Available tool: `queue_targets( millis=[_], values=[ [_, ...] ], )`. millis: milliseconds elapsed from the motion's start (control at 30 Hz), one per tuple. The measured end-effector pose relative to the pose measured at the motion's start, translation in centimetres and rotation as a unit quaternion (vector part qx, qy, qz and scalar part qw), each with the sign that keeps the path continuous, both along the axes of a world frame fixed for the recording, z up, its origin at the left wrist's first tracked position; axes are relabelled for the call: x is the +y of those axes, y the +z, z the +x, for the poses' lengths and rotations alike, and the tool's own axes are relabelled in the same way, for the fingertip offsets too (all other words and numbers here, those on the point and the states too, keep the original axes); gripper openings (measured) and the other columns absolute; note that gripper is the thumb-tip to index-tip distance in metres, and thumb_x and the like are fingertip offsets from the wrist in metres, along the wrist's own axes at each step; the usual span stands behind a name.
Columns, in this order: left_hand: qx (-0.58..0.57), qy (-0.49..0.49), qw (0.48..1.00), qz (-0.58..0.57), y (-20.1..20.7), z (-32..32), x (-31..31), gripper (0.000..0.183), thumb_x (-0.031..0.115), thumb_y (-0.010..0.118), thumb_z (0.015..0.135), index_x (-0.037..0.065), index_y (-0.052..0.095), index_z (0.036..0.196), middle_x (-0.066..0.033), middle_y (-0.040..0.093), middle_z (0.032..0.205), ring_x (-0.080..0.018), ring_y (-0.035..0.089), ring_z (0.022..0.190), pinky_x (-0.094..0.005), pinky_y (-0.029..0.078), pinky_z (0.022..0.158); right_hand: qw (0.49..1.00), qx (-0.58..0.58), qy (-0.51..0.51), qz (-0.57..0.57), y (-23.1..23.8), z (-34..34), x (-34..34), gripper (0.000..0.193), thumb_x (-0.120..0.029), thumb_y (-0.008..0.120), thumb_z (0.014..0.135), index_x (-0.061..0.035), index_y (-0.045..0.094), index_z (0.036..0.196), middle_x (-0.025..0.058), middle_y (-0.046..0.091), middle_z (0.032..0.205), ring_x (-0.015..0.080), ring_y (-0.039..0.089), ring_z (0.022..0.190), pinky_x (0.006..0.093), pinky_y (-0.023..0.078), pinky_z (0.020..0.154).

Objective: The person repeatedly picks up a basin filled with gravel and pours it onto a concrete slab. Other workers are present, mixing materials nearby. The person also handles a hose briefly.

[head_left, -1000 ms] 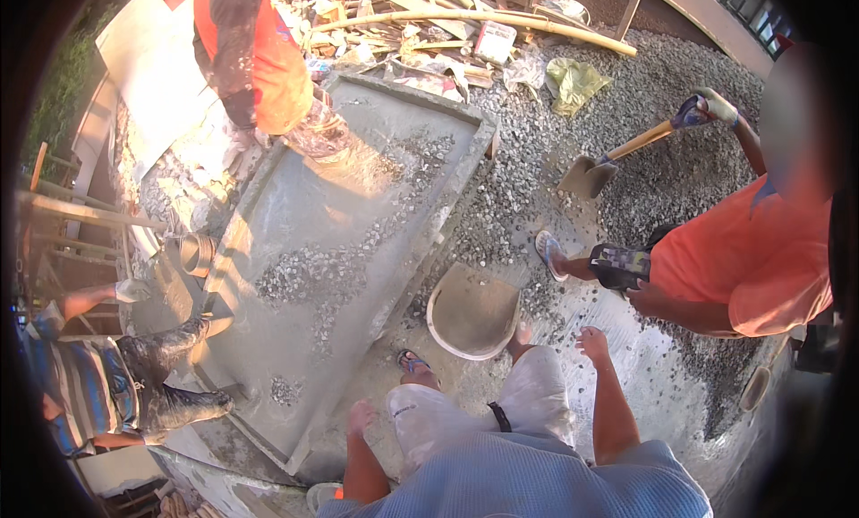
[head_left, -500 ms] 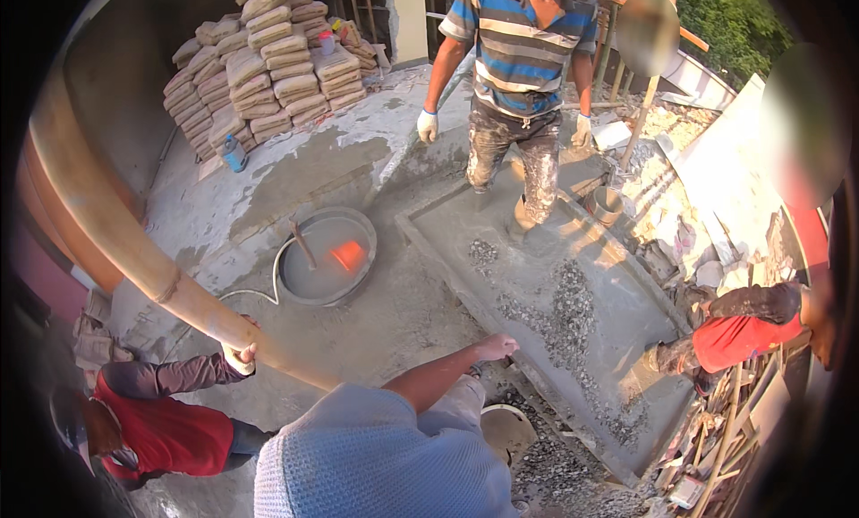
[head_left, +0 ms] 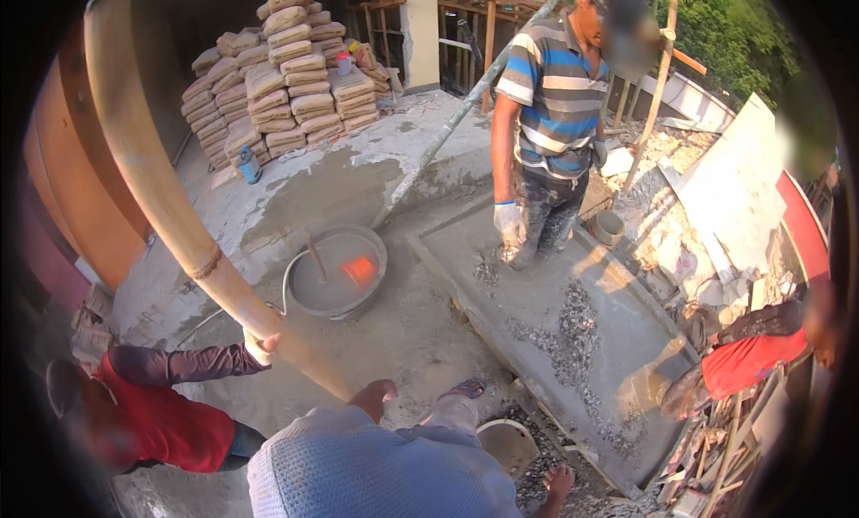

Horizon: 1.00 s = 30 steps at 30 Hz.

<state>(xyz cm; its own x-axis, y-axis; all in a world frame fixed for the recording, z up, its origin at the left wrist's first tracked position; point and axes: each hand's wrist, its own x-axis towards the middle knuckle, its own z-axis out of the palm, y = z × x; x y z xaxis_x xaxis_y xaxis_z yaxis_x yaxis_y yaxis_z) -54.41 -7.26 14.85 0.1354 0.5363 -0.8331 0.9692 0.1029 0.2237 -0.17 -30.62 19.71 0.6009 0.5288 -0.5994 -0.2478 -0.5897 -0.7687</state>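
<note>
My left hand (head_left: 380,394) is in front of my blue knit shirt (head_left: 376,464), beside the lower end of a bamboo pole (head_left: 210,263). Its fingers are loosely bent with nothing visible in them. My right hand (head_left: 559,484) hangs lower right, fingers slightly apart and empty, near a round grey bucket (head_left: 508,446) and loose gravel. Beyond stretches a shallow mixing trough (head_left: 465,290) holding wet grey cement and patches of gravel. Left of it stands a round black tub (head_left: 304,308) of grey water, with an orange scoop (head_left: 360,270) and a stick in it.
A person in red (head_left: 170,411) at left has a gloved hand on the bamboo pole. A person in stripes (head_left: 559,97) stands at the trough's far end; another in red (head_left: 752,361) bends at right. Stacked sacks (head_left: 286,80) rise behind; scrap wood (head_left: 734,446) lies lower right.
My left hand has drawn back leftward from near the trough edge, and my right hand has come into view. The person in stripes has turned and leans lower, one gloved hand nearer the cement.
</note>
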Motion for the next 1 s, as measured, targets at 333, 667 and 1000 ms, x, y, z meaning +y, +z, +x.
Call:
queue_targets(
  millis=[333,667,1000],
  values=[
    [-0.226,-0.046,0.972,-0.052,1.3,19.5,14.8,0.030,0.030,0.047,0.088,0.006,0.059,0.100,-0.0045,0.063,0.084,-0.0169,0.061,0.071,-0.0318,0.047,0.059,0.892,-0.307,0.248,-0.221,-13.5,-16.5,-18.9,0.021,-0.022,0.069,0.061,-0.0055,0.064,0.074,0.0149,0.063,0.083,0.0293,0.062,0.081,0.0405,0.050,0.071],
    [-0.158,-0.365,0.916,-0.046,0.6,37.7,21.0,0.031,0.028,0.049,0.088,0.001,0.060,0.099,-0.0064,0.062,0.077,-0.0150,0.059,0.067,-0.0295,0.047,0.059,0.851,0.246,-0.449,-0.118,-9.8,-37.3,-21.0,0.023,-0.025,0.048,0.087,-0.0111,0.056,0.103,0.0097,0.062,0.081,0.0218,0.061,0.063,0.0419,0.046,0.054],
    [-0.177,-0.512,0.837,-0.073,5.1,48.1,8.1,0.037,0.030,0.049,0.088,0.002,0.059,0.110,-0.0088,0.064,0.087,-0.0162,0.061,0.077,-0.0275,0.049,0.064,0.789,0.267,-0.549,-0.063,-5.9,-37.3,-13.0,0.029,-0.027,0.045,0.088,-0.0092,0.057,0.108,0.0094,0.063,0.087,0.0208,0.064,0.072,0.0393,0.048,0.060]
  ],
)
